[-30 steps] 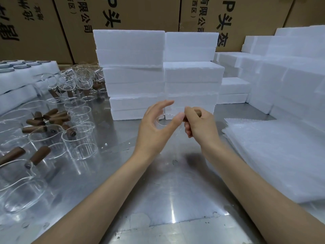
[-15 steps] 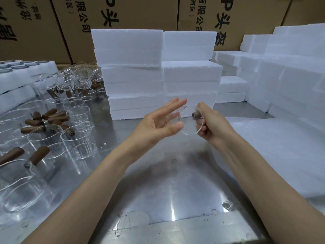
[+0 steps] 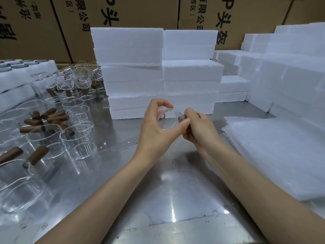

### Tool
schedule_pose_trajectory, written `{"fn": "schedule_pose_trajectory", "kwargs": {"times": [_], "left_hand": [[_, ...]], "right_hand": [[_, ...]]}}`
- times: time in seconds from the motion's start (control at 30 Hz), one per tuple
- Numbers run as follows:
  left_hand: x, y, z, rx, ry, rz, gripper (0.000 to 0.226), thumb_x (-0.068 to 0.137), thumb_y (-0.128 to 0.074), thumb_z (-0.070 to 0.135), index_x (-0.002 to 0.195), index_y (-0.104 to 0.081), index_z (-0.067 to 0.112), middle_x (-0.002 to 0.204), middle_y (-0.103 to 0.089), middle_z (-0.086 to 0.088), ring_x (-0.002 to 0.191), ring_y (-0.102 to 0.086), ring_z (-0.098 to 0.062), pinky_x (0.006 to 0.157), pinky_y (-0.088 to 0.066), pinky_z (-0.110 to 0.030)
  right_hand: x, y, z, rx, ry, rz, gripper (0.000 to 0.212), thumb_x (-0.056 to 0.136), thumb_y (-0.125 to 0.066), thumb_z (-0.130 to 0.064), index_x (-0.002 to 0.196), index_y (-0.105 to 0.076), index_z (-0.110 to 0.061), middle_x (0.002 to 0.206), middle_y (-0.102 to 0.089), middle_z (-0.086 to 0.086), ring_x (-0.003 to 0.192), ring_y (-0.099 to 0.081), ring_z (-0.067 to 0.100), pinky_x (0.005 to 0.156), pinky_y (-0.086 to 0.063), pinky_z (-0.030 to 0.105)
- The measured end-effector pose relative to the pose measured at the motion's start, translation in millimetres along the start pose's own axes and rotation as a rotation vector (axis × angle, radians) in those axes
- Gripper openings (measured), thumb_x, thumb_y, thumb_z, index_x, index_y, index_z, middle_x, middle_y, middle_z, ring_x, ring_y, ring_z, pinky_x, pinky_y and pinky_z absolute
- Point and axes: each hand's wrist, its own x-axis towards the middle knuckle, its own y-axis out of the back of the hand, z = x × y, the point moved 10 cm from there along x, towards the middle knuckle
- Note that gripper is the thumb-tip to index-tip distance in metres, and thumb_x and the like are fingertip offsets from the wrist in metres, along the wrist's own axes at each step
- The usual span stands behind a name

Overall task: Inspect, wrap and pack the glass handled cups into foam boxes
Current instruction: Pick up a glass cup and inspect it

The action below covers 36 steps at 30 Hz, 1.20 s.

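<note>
— Where are we in the job?

— We judge we are at the inspecting step. Our right hand [image 3: 198, 128] grips the brown handle [image 3: 182, 118] of one glass cup [image 3: 168, 120], fingers curled round it. Our left hand [image 3: 156, 127] cradles the cup's body, thumb and fingers curved round the glass and touching its rim. The cup is held in the air above the metal table [image 3: 167, 191], in front of the stack of foam boxes [image 3: 158, 76].

— And what does the next move call for?

— If the glass looks sound, we think it calls for a wrapping sheet. The pile of white foam sheets [image 3: 281, 155] lies on the table to our right, near the right hand. We need a gentle hold: the glass is thin and slippery, so one hand should keep the handle while the other reaches.

— What is the surface like?

— Shiny steel, with glare and a few white crumbs. On our left, many more cups with wooden handles [image 3: 77, 138] stand and lie close together, not yet wrapped. More foam blocks [image 3: 290, 76] rise on the right, and cardboard cartons [image 3: 140, 13] with printed characters stand behind.
</note>
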Motion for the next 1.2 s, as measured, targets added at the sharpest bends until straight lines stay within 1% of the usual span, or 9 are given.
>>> {"fn": "schedule_pose_trajectory", "kwargs": {"times": [0.17,0.23,0.33,0.47,0.57,0.7,0.9,1.03,1.2], "left_hand": [[9,5,-11,-0.231,0.156,0.008,0.006,0.091,-0.057,0.040,0.093,-0.054,0.035,0.112,-0.059,0.025,0.110,-0.054,0.007,0.095,-0.041,-0.020],[8,-2,-26,-0.354,0.299,-0.045,0.036,0.080,-0.058,0.056,0.112,-0.052,0.039,0.130,-0.055,0.015,0.122,-0.053,-0.008,0.102,-0.042,-0.035],[0,-7,-42,-0.358,0.472,-0.115,0.075,0.067,-0.064,0.072,0.127,-0.046,0.032,0.126,-0.060,0.004,0.106,-0.066,-0.016,0.095,-0.051,-0.038],[1,-1,-44,-0.257,0.468,-0.113,0.064,0.059,-0.059,0.069,0.107,-0.058,0.027,0.109,-0.069,0.002,0.088,-0.072,-0.012,0.081,-0.056,-0.027],[4,1,-46,-0.191,0.420,-0.083,0.072,0.062,-0.058,0.067,0.118,-0.055,0.022,0.104,-0.068,0.006,0.086,-0.070,-0.008,0.075,-0.057,-0.022],[4,1,-51,-0.165,0.402,-0.107,0.053,0.082,-0.058,0.053,0.122,-0.055,0.018,0.106,-0.068,0.003,0.084,-0.066,-0.007,0.074,-0.056,-0.022],[3,-15,-34,-0.194,0.309,-0.205,0.060,0.072,-0.061,0.050,0.124,-0.048,0.024,0.112,-0.062,0.005,0.084,-0.066,-0.002,0.075,-0.056,-0.018],[3,-17,-26,-0.233,0.261,-0.227,0.048,0.074,-0.063,0.041,0.118,-0.048,0.029,0.127,-0.054,0.002,0.107,-0.061,-0.013,0.073,-0.053,-0.016],[4,-16,-24,-0.211,0.227,-0.242,0.058,0.072,-0.064,0.046,0.124,-0.047,0.030,0.127,-0.056,0.007,0.098,-0.063,-0.010,0.078,-0.053,-0.019]], "right_hand": [[-2,-1,-18,-0.103,0.136,0.009,0.026,0.094,-0.046,-0.018,0.072,-0.058,-0.009,0.046,-0.054,-0.005,0.040,-0.051,0.008,0.044,-0.045,0.016],[-2,1,-27,-0.107,0.203,0.019,0.025,0.096,-0.047,-0.021,0.078,-0.059,-0.008,0.047,-0.057,-0.007,0.043,-0.054,0.007,0.047,-0.048,0.016],[-3,-4,-43,-0.201,0.324,-0.033,0.023,0.097,-0.051,-0.029,0.081,-0.056,-0.013,0.057,-0.063,-0.009,0.053,-0.060,0.005,0.051,-0.051,0.019],[-19,-11,-70,-0.736,0.689,0.001,0.016,0.093,-0.054,-0.029,0.080,-0.054,-0.019,0.072,-0.063,-0.010,0.070,-0.060,0.009,0.064,-0.048,0.027],[-28,-28,-70,-1.170,0.865,0.067,0.023,0.097,-0.039,-0.033,0.083,-0.048,-0.018,0.074,-0.052,-0.007,0.072,-0.051,0.019,0.059,-0.036,0.033],[-12,-27,-58,-1.351,0.710,0.100,0.035,0.099,-0.029,-0.033,0.076,-0.049,-0.016,0.065,-0.053,-0.001,0.068,-0.049,0.029,0.053,-0.027,0.035],[3,10,-49,-0.893,0.322,0.080,0.056,0.094,-0.038,-0.031,0.042,-0.052,-0.018,0.036,-0.049,-0.010,0.039,-0.046,0.004,0.044,-0.032,0.015],[9,15,-13,-0.569,-0.095,-0.093,0.043,0.082,-0.046,-0.032,0.042,-0.048,-0.018,0.035,-0.031,-0.006,0.032,-0.024,0.012,0.037,-0.022,0.018],[0,6,8,-0.335,-0.329,-0.281,0.047,0.083,-0.047,-0.047,0.045,-0.046,-0.019,0.041,-0.021,-0.008,0.035,-0.013,0.009,0.036,-0.017,0.019]]}}
